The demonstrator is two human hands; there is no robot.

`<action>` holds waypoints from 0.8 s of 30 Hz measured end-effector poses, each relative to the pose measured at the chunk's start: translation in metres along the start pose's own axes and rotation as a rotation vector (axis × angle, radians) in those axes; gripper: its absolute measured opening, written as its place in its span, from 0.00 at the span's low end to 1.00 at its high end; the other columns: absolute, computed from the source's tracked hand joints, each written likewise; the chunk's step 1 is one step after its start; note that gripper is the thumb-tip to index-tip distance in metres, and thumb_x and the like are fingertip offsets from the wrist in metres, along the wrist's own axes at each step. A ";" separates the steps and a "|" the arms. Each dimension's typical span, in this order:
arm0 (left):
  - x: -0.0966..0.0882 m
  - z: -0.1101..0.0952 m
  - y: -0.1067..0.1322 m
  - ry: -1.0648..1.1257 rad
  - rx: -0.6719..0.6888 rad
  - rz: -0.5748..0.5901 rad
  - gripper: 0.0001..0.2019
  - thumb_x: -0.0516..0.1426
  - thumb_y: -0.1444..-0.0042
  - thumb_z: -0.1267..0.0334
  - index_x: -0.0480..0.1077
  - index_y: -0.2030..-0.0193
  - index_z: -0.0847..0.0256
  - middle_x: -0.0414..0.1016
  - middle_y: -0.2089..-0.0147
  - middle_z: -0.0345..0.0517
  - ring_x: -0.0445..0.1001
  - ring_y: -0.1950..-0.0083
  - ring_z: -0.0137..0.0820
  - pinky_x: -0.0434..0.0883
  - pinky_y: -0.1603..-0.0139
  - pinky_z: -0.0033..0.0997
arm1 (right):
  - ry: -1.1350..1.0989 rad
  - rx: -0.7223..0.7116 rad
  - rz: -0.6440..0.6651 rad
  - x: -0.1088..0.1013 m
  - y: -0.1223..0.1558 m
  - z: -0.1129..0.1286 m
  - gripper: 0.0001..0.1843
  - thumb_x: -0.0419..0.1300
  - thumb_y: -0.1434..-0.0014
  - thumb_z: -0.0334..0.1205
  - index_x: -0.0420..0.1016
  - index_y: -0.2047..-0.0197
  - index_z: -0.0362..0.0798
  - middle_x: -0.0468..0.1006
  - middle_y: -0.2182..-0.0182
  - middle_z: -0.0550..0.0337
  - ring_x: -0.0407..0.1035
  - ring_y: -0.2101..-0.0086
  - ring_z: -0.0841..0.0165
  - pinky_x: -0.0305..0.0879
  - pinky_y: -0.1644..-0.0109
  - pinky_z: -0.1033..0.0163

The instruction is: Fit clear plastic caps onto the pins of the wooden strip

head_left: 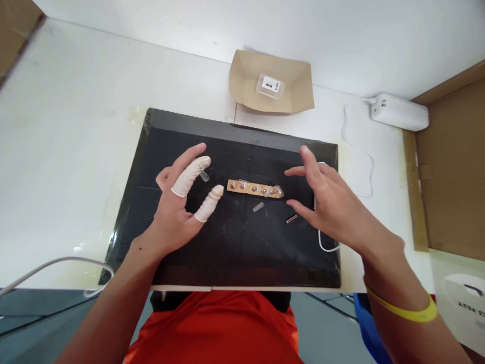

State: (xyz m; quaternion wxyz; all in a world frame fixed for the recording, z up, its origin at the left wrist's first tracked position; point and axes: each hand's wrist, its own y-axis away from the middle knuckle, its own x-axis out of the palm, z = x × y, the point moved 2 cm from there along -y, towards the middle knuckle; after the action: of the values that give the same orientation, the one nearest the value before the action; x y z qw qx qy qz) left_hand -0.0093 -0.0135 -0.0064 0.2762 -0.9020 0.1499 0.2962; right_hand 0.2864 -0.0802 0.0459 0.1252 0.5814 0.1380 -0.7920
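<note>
My left hand [178, 202] is spread open at the left of the black mat [227, 253], with white finger cots on the thumb and one finger. Just right of its thumb lies a narrow tan strip [248, 187] bearing a row of round metallic studs, with clear plastic pieces on it. My right hand [326, 194] is off the strip's right end, fingers apart, holding nothing. A loose clear nail-shaped piece [258, 207] rests below the strip, and another clear piece [204, 176] shows by my left fingers. A small shiny dark bar [291, 219] lies near my right thumb.
Behind the mat stands an open cardboard tray [242, 81] with a clear labelled plastic box [270, 86] inside. A white power strip [399, 112] sits at the back right, beside a cardboard panel [450, 167]. One white cable [329, 249] runs under my right hand; another [68, 259] crosses the left edge.
</note>
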 end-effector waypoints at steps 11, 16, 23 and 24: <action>-0.001 -0.005 -0.003 -0.110 0.047 -0.132 0.25 0.60 0.30 0.60 0.63 0.29 0.45 0.67 0.26 0.50 0.68 0.26 0.47 0.62 0.25 0.60 | -0.211 0.594 -0.513 0.050 0.048 0.079 0.43 0.65 0.34 0.40 0.49 0.22 0.52 0.82 0.57 0.54 0.74 0.58 0.57 0.71 0.46 0.44; 0.000 -0.005 -0.002 -0.102 0.058 -0.149 0.23 0.60 0.30 0.61 0.64 0.31 0.49 0.67 0.26 0.52 0.69 0.27 0.46 0.63 0.26 0.56 | -0.159 0.695 -0.557 0.087 0.038 0.109 0.44 0.65 0.35 0.42 0.49 0.23 0.46 0.82 0.53 0.49 0.73 0.51 0.54 0.65 0.41 0.42; -0.001 -0.007 -0.001 -0.043 0.067 -0.123 0.23 0.59 0.29 0.63 0.64 0.30 0.49 0.67 0.27 0.53 0.68 0.27 0.44 0.64 0.26 0.54 | -0.130 0.813 -0.519 0.096 0.015 0.110 0.45 0.64 0.36 0.45 0.47 0.24 0.46 0.81 0.51 0.50 0.71 0.49 0.53 0.60 0.39 0.42; -0.002 -0.007 -0.001 -0.037 0.069 -0.126 0.22 0.59 0.29 0.63 0.64 0.30 0.49 0.67 0.27 0.53 0.68 0.26 0.45 0.64 0.26 0.54 | -0.130 0.819 -0.519 0.097 0.013 0.110 0.45 0.64 0.36 0.45 0.47 0.24 0.46 0.81 0.51 0.50 0.71 0.49 0.53 0.60 0.39 0.42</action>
State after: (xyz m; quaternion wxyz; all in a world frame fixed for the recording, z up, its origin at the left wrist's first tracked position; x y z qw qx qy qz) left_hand -0.0070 -0.0166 0.0000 0.3281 -0.8938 0.0979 0.2895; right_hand 0.1649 -0.1366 -0.0167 -0.3070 0.4788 -0.0528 -0.8208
